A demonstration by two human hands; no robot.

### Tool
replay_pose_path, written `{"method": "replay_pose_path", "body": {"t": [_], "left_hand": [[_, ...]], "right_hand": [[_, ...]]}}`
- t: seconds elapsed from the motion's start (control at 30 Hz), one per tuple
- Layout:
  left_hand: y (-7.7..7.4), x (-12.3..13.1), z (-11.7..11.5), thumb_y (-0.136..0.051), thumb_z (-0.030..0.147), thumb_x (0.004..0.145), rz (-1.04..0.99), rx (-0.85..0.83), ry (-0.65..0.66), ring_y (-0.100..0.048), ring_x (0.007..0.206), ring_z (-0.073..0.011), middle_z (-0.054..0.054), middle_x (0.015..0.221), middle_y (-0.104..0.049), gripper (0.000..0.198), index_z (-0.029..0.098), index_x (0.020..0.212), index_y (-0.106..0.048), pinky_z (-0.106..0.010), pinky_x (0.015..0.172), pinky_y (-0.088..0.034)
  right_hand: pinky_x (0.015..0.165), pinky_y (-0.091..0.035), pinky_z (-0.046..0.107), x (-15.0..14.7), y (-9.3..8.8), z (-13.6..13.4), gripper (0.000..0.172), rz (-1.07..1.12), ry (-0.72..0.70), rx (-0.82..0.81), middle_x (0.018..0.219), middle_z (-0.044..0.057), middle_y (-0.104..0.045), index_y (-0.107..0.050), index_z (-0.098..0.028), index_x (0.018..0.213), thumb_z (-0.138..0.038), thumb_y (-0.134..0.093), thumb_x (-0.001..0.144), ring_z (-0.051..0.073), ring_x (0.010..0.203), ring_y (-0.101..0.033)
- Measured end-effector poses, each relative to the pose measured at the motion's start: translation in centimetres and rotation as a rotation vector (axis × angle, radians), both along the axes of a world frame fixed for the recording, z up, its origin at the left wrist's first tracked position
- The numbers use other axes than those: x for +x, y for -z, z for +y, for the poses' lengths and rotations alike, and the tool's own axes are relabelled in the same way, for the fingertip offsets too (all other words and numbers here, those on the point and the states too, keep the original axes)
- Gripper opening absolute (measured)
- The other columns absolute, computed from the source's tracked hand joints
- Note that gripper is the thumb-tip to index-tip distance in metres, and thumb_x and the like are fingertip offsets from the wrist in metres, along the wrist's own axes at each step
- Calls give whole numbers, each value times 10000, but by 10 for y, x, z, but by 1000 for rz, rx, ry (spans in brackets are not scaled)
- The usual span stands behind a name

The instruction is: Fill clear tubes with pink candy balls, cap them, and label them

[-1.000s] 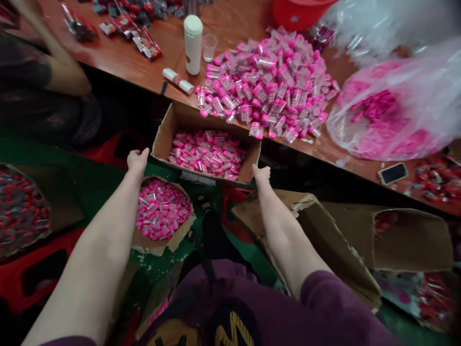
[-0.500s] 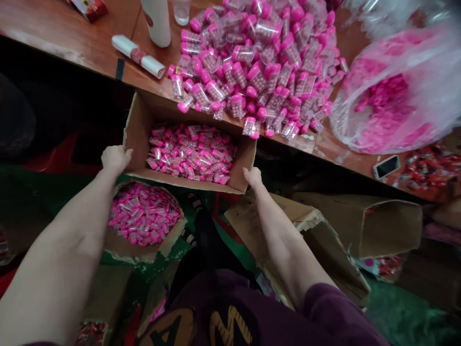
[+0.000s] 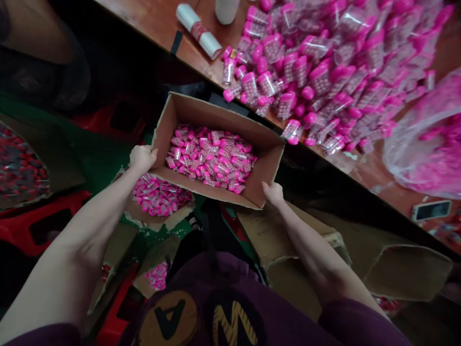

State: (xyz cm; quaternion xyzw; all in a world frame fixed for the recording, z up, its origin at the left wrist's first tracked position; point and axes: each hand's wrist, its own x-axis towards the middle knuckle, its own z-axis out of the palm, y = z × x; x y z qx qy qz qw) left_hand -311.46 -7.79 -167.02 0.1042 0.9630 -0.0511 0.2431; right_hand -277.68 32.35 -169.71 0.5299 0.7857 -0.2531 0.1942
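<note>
An open cardboard box [image 3: 201, 113] partly filled with small clear containers with pink caps [image 3: 212, 156] hangs in the air below the table edge. My left hand [image 3: 141, 157] grips its near left corner. My right hand [image 3: 273, 194] grips its near right corner from beneath. Both hands are closed on the box wall. A large heap of the same pink-capped containers [image 3: 324, 72] lies on the brown table [image 3: 151, 21] just beyond the box.
Below the box sits a lower cardboard box of pink containers [image 3: 158, 197] and empty cardboard boxes [image 3: 406, 271] to the right. A white roll [image 3: 199, 31], a clear bag of pink pieces [image 3: 428, 149] and a phone [image 3: 431, 210] lie on the table. Another person [image 3: 39, 53] sits upper left.
The box has come away from the table edge towards me and turned slightly, with both hands still on its corners. The view has shifted closer and lower.
</note>
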Motion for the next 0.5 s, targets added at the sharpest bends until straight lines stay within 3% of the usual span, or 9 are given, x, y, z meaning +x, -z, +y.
{"method": "replay_pose_path", "body": {"t": [0.27, 0.5], "left_hand": [[-47, 7, 13, -528, 428, 966, 13, 52, 28, -702, 1088, -394, -193, 1046, -763, 446, 106, 1107, -803, -421, 936, -534], [-87, 56, -24, -517, 421, 967, -34, 13, -46, -715, 1030, -400, -175, 932, -736, 425, 105, 1029, -796, -417, 872, -528]], "right_hand": [[781, -614, 332, 33, -20, -17, 343, -12, 9, -53, 635, 170, -748, -727, -131, 664, -370, -619, 884, 337, 854, -806], [675, -601, 331, 54, -53, -27, 417, -18, 9, -103, 614, 182, -731, -589, -213, 487, -447, -625, 831, 348, 817, -799]]}}
